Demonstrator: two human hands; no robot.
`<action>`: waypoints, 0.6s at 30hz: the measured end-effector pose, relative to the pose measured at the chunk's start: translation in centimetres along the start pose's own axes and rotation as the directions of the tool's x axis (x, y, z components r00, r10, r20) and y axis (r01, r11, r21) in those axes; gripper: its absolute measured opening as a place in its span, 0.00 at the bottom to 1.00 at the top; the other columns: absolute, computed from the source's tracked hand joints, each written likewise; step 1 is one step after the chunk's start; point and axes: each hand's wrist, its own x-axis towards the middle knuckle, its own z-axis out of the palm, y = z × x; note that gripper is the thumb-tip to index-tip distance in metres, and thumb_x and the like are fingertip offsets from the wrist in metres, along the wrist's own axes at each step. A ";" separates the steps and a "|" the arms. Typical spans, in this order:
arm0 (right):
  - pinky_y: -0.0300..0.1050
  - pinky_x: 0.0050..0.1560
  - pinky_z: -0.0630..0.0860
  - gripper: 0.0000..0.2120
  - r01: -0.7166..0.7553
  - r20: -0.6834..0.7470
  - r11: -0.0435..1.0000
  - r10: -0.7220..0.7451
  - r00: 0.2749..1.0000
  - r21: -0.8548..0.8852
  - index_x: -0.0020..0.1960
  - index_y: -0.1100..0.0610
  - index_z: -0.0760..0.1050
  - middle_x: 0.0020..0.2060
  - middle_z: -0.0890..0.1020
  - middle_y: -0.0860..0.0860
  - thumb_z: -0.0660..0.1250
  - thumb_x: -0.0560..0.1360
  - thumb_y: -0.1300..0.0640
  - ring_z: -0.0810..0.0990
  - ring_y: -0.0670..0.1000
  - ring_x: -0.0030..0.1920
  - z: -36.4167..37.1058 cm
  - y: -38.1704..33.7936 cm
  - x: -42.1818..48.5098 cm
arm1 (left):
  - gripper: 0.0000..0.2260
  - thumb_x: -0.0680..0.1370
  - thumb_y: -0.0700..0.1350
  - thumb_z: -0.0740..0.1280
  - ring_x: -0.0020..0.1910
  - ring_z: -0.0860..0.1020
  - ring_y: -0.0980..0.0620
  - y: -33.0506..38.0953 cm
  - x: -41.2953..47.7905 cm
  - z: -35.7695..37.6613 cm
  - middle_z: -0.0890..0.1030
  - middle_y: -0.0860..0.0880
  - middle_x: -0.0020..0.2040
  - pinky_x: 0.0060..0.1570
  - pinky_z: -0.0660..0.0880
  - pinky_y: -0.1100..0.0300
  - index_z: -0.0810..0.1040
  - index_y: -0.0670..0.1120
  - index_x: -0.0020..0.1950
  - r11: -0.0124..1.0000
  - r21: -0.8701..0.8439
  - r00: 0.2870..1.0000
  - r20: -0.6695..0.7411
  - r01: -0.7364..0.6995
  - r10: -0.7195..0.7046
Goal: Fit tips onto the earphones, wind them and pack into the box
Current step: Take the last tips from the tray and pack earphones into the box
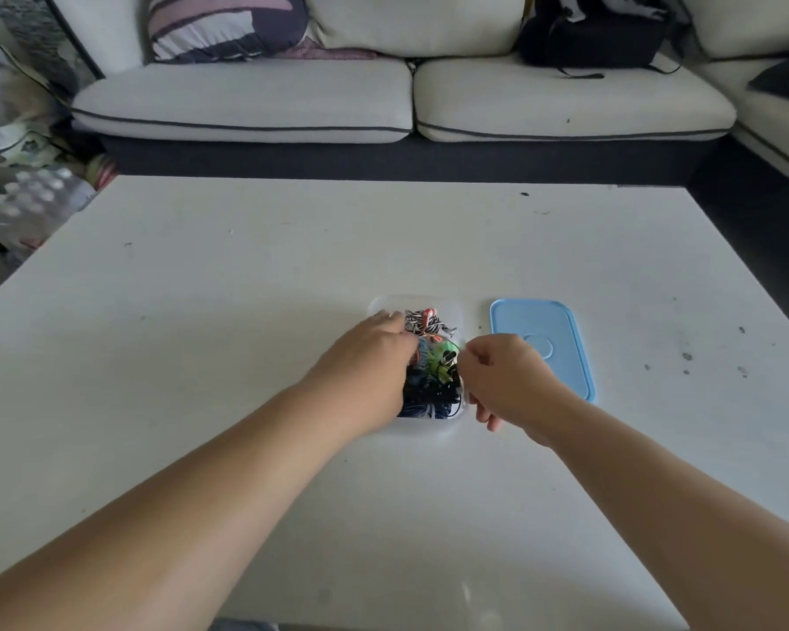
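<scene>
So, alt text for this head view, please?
A left hand and right hand reach into a clear plastic box of coloured earphones on a white table; the right apparently pinches a black cable. A pale blue lid lies beside the box.

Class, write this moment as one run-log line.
left hand: in box, over earphones | right hand: curled at box edge, hold unclear | lid: off, beside box

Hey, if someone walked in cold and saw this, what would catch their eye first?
A clear box mid-table, crammed with tangled colourful earphones, draws the eye first; the left hand reaches into it and the right hand seems to pinch one at its right edge. A pale blue lid lies flat just right of the box.
</scene>
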 end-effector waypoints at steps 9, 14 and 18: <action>0.47 0.32 0.77 0.14 0.004 -0.014 0.999 -0.003 1.000 0.039 0.42 0.66 0.78 0.36 0.85 0.56 0.61 0.77 0.56 0.79 0.52 0.28 -2.6 1.4 0.4 | 0.11 0.75 0.37 0.61 0.60 0.79 0.47 2.4 2.4 0.3 0.81 0.48 0.57 0.77 0.44 0.32 0.72 0.47 0.56 0.917 0.381 0.960 0.195 0.114 -0.201; 0.43 0.31 0.62 0.17 -0.056 -0.220 0.997 0.065 0.973 0.044 0.29 0.53 0.63 0.27 0.66 0.48 0.62 0.76 0.57 0.63 0.52 0.30 -4.9 3.4 0.7 | 0.08 0.74 0.39 0.62 0.62 0.74 0.45 3.9 2.4 -1.0 0.77 0.47 0.54 0.78 0.46 0.36 0.71 0.49 0.51 0.917 0.377 0.975 0.117 0.133 -0.190; 0.49 0.53 0.78 0.12 -0.099 -0.350 0.993 0.115 0.930 0.063 0.60 0.50 0.80 0.57 0.79 0.52 0.67 0.78 0.52 0.79 0.55 0.56 -7.2 5.1 0.6 | 0.13 0.71 0.37 0.64 0.53 0.75 0.41 8.2 2.5 -1.1 0.71 0.47 0.44 0.68 0.66 0.46 0.61 0.49 0.36 0.971 0.215 0.969 -0.196 -0.108 0.151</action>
